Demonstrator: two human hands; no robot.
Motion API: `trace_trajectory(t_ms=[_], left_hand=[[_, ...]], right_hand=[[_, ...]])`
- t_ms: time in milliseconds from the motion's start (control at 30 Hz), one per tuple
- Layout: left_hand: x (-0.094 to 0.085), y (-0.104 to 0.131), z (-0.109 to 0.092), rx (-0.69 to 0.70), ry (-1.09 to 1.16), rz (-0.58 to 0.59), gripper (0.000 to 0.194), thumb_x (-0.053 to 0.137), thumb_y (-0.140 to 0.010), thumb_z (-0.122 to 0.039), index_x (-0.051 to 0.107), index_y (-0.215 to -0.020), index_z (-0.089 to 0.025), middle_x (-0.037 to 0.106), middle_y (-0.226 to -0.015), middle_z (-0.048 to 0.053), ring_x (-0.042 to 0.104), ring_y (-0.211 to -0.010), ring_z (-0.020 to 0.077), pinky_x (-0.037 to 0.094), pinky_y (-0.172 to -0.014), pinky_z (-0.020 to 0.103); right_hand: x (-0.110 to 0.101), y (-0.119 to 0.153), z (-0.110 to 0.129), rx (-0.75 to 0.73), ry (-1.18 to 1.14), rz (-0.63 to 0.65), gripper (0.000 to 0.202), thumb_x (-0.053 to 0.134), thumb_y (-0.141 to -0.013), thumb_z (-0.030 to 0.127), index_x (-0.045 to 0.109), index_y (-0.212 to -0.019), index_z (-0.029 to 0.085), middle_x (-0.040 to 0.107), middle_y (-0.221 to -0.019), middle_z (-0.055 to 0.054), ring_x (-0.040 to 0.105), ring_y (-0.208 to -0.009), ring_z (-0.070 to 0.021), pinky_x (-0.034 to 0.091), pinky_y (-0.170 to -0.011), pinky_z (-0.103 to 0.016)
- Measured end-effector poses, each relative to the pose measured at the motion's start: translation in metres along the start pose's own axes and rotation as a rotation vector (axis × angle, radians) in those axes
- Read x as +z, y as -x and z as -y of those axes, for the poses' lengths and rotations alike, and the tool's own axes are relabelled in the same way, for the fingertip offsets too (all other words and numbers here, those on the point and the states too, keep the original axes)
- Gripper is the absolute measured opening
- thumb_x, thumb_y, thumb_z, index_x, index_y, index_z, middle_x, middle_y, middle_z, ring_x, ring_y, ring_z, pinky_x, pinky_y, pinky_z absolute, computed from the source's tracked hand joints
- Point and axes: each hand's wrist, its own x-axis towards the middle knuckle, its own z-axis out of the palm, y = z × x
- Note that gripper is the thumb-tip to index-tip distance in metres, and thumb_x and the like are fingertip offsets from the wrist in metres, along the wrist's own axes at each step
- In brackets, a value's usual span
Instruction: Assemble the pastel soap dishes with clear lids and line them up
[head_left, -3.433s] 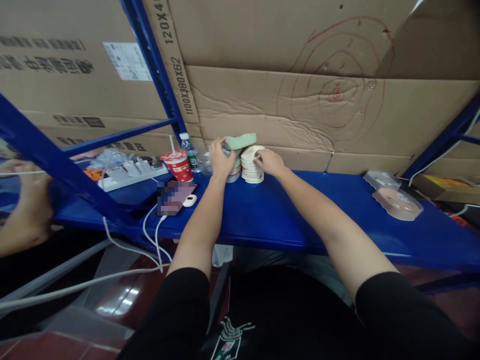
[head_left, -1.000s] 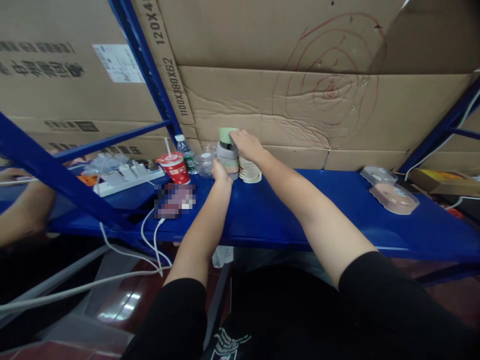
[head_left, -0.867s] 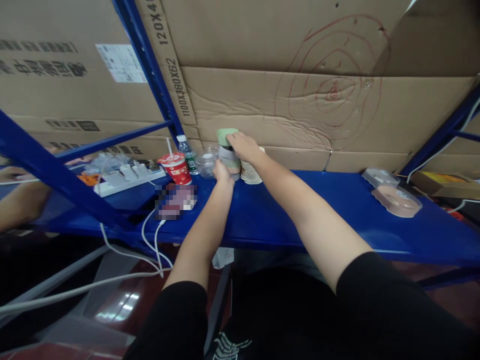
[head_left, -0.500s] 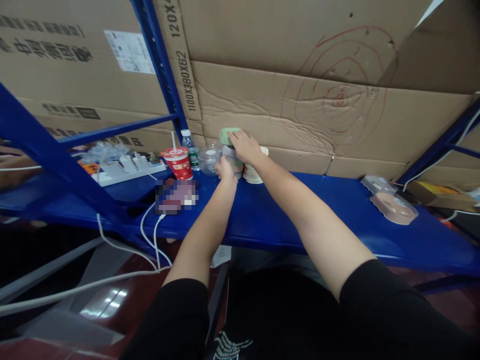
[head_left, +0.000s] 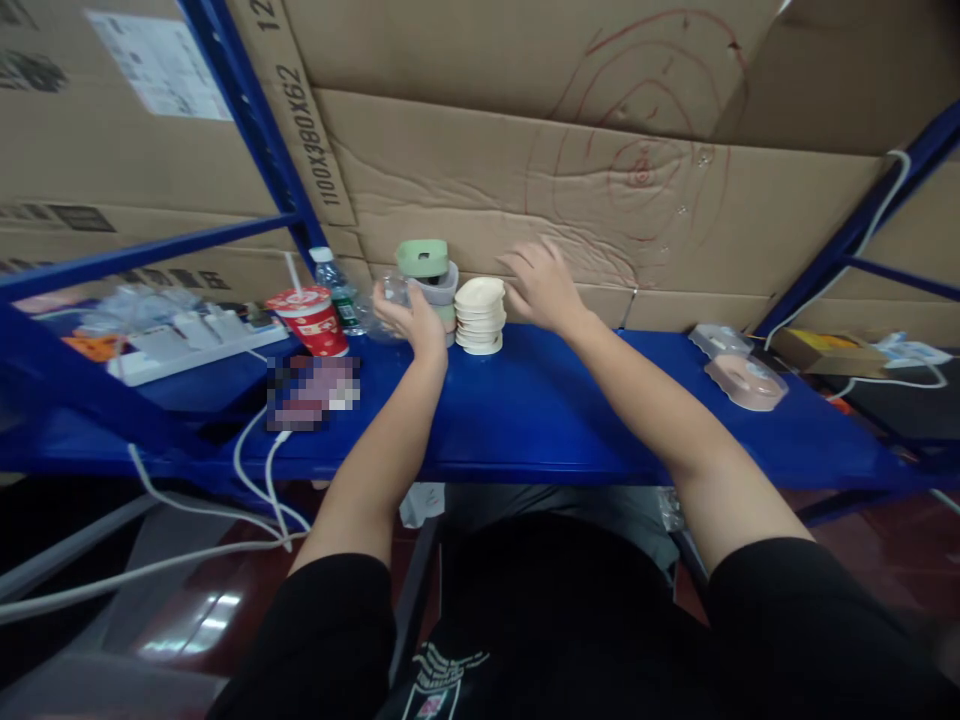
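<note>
My left hand (head_left: 420, 325) is beside a stack of small plastic boxes, its thumb and fingers apart. It overlaps the stack's left side; whether it touches is unclear. On top of that stack sits a green box (head_left: 422, 260) with a small dark opening, above a grey box (head_left: 442, 285). Close by on the right stands a taller stack of cream-coloured dishes or lids (head_left: 480, 320). My right hand (head_left: 547, 285) hovers right of the cream stack with fingers spread and nothing in it. Behind my left hand is a clear plastic container (head_left: 391, 287), partly hidden.
At left stand a red cup (head_left: 311, 322) with a straw, a water bottle (head_left: 339, 290) and a white power strip (head_left: 195, 345). A blurred-out item (head_left: 311, 392) lies in front. Clear-and-pink packages (head_left: 746, 382) lie right on the blue shelf (head_left: 570, 420); cardboard (head_left: 465, 150) backs it.
My right hand has left the green box and moved right, its fingers opening. My left hand has loosened at the stack's side. The view has shifted, so things appear further left.
</note>
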Motion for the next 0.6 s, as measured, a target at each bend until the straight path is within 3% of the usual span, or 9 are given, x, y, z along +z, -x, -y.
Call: trace_trajectory(t_ms=[100,167,233,333,400,467,533,600], left_hand=[[-0.005,0.019,-0.009,0.343,0.002,0.062,0.062,0.067,-0.097,-0.024,0.045,-0.154,-0.019,0.047,-0.165,0.02,0.039,-0.161,0.03,0.023,-0.138,0.053],[-0.007,0.036,-0.012,0.524,0.012,0.149,0.064,0.069,-0.096,-0.028,0.046,-0.155,-0.018,0.049,-0.162,0.021,0.041,-0.159,0.0317,0.025,-0.136,0.055],[-0.007,0.056,-0.012,0.67,0.021,0.283,0.064,0.069,-0.095,-0.035,0.048,-0.153,-0.017,0.053,-0.158,0.021,0.045,-0.155,0.0347,0.029,-0.134,0.057],[-0.004,0.088,-0.011,0.865,-0.032,0.554,0.059,0.067,-0.096,-0.043,0.055,-0.148,-0.018,0.06,-0.15,0.02,0.052,-0.147,0.0379,0.034,-0.129,0.06],[-0.003,0.108,-0.009,0.975,-0.107,0.757,0.057,0.065,-0.097,-0.046,0.059,-0.146,-0.018,0.062,-0.148,0.02,0.054,-0.144,0.0389,0.037,-0.125,0.061],[-0.002,0.123,-0.007,1.051,-0.184,0.947,0.057,0.064,-0.098,-0.046,0.061,-0.147,-0.016,0.063,-0.149,0.021,0.055,-0.142,0.0395,0.039,-0.123,0.061],[-0.001,0.132,-0.002,1.094,-0.255,1.101,0.06,0.064,-0.098,-0.045,0.062,-0.149,-0.014,0.062,-0.151,0.022,0.055,-0.142,0.0404,0.04,-0.121,0.06],[0.0,0.134,0.003,1.111,-0.314,1.218,0.066,0.065,-0.099,-0.05,0.06,-0.153,-0.013,0.06,-0.153,0.023,0.053,-0.143,0.0422,0.041,-0.12,0.061]], right_hand=[[-0.021,0.07,-0.058,0.149,0.082,0.069,0.047,0.051,-0.105,0.038,0.068,-0.143,0.015,0.07,-0.143,-0.02,0.056,-0.141,-0.042,0.027,-0.129,-0.07],[-0.037,0.12,-0.1,0.37,0.187,0.134,0.048,0.054,-0.104,0.039,0.07,-0.14,0.012,0.07,-0.144,-0.024,0.057,-0.14,-0.0426,0.033,-0.126,-0.067],[-0.053,0.171,-0.138,0.651,0.301,0.207,0.052,0.054,-0.104,0.041,0.068,-0.142,0.009,0.068,-0.146,-0.027,0.057,-0.141,-0.0441,0.037,-0.121,-0.068],[-0.071,0.238,-0.177,1.02,0.43,0.314,0.054,0.055,-0.104,0.046,0.069,-0.142,0.01,0.065,-0.148,-0.029,0.055,-0.143,-0.0473,0.032,-0.12,-0.077],[-0.077,0.268,-0.189,1.22,0.442,0.377,0.061,0.059,-0.102,0.05,0.065,-0.145,0.008,0.06,-0.154,-0.033,0.052,-0.146,-0.0496,0.035,-0.117,-0.077],[-0.076,0.28,-0.189,1.297,0.418,0.44,0.066,0.065,-0.098,0.051,0.063,-0.148,0.008,0.057,-0.157,-0.033,0.052,-0.146,-0.0501,0.04,-0.116,-0.074],[-0.069,0.274,-0.177,1.231,0.364,0.473,0.06,0.065,-0.098,0.049,0.066,-0.146,0.013,0.061,-0.154,-0.029,0.057,-0.142,-0.0476,0.047,-0.113,-0.068],[-0.057,0.253,-0.154,1.045,0.267,0.509,0.055,0.065,-0.098,0.049,0.069,-0.143,0.017,0.065,-0.15,-0.025,0.06,-0.139,-0.0449,0.052,-0.109,-0.062]])
